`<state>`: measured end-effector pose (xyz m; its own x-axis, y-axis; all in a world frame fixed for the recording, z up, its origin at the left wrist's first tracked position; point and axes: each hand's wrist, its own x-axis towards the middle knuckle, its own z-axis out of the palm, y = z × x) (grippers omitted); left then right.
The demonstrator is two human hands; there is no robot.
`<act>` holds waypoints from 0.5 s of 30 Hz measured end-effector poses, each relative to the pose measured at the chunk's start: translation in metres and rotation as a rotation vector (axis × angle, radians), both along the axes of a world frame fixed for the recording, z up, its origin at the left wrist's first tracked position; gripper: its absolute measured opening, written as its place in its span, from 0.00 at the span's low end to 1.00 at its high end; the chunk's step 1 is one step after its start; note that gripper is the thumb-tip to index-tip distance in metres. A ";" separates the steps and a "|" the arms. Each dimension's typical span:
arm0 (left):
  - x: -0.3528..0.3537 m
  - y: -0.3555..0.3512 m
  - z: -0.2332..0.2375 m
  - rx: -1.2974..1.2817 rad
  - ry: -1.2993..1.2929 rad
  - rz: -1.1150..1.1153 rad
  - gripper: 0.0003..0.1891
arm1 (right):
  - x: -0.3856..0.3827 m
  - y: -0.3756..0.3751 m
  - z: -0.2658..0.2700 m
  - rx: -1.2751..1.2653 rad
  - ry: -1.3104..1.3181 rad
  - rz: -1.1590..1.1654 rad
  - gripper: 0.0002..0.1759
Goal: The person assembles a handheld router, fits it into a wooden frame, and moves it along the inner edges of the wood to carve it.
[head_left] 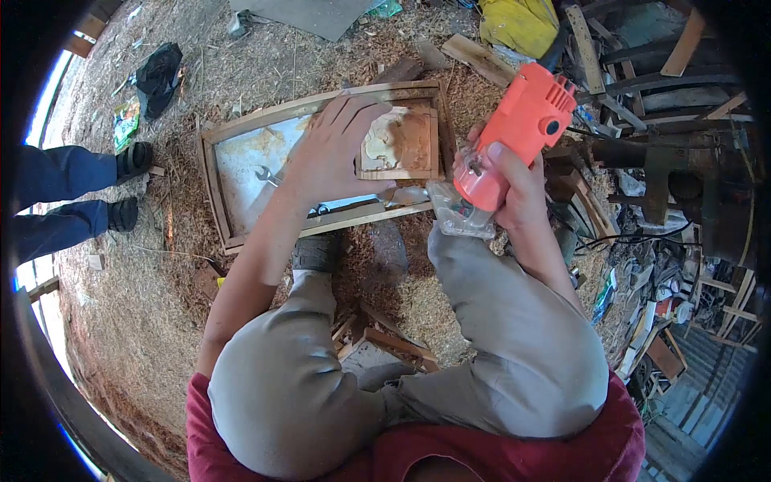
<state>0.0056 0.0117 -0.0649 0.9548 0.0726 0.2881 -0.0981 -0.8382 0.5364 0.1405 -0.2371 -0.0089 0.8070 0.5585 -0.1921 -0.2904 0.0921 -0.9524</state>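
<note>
My right hand [514,181] grips an orange power router [518,128] with a clear plastic base, held tilted over my right knee. My left hand [333,149] lies flat, fingers spread, on a wooden frame [321,104] that rests on the sawdust-covered ground. Inside the frame, just right of my left hand, sits a small carved wooden panel [405,140]. A metal wrench [267,175] lies on the pale sheet inside the frame, beside my left wrist. My knees in grey trousers fill the lower middle of the view.
Another person's legs in blue trousers and dark shoes [128,161] stand at the left. Wood scraps and machinery [675,177] crowd the right side. A yellow bag [518,24] and dark cloth [158,72] lie on the sawdust farther away.
</note>
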 end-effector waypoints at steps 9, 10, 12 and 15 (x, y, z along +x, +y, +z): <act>0.000 0.000 -0.004 0.020 -0.007 0.003 0.51 | -0.001 0.004 0.010 0.220 -0.100 0.009 0.28; 0.000 0.000 -0.004 0.021 -0.007 0.003 0.52 | -0.001 0.006 0.013 0.200 -0.094 0.000 0.29; 0.000 0.001 -0.002 0.019 0.001 -0.002 0.52 | -0.001 0.010 0.020 0.162 -0.083 -0.017 0.32; 0.000 0.000 0.000 0.016 -0.021 -0.003 0.51 | 0.004 0.008 0.013 0.196 -0.051 -0.017 0.31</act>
